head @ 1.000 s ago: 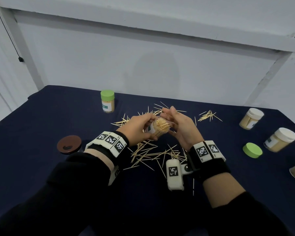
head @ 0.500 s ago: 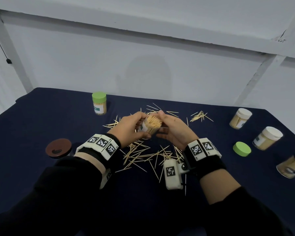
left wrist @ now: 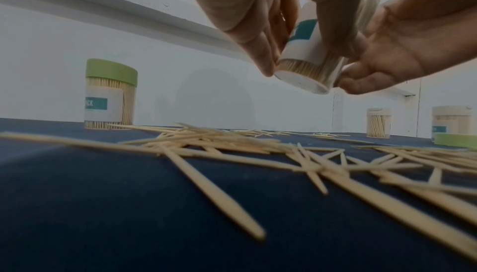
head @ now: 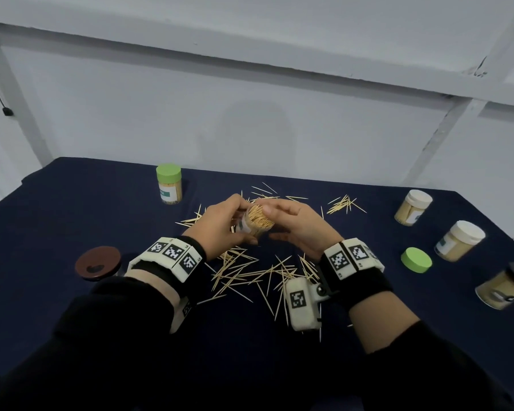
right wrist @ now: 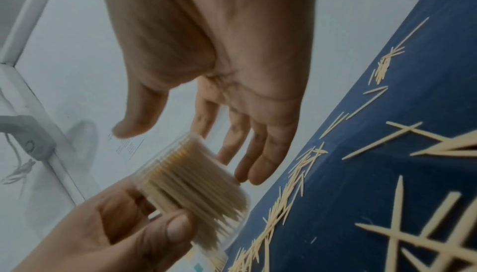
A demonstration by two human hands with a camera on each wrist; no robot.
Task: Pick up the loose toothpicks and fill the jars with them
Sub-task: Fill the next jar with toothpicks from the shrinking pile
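A clear jar (head: pixel 257 222) packed with toothpicks is held tilted above the dark blue table (head: pixel 72 209), its open mouth facing me. My left hand (head: pixel 220 225) grips it around the labelled body (left wrist: pixel 307 51). My right hand (head: pixel 297 223) is open just to the jar's right, its fingers (right wrist: pixel 258 154) straight beside the jar (right wrist: pixel 196 182) and the thumb near the rim. Loose toothpicks (head: pixel 250 274) lie scattered on the cloth under and in front of both hands, and a smaller bunch (head: pixel 343 203) lies further back on the right.
A green-lidded jar (head: pixel 169 185) stands at the back left. Two white-lidded jars (head: pixel 414 207) (head: pixel 460 240) stand at the right, with a dark-lidded jar (head: pixel 505 286) at the right edge. A loose green lid (head: pixel 416 260) lies right, a brown lid (head: pixel 98 262) left.
My right hand's fingers have come off the jar's mouth and now lie open beside it. The left hand has kept hold of the jar, tilting it slightly.
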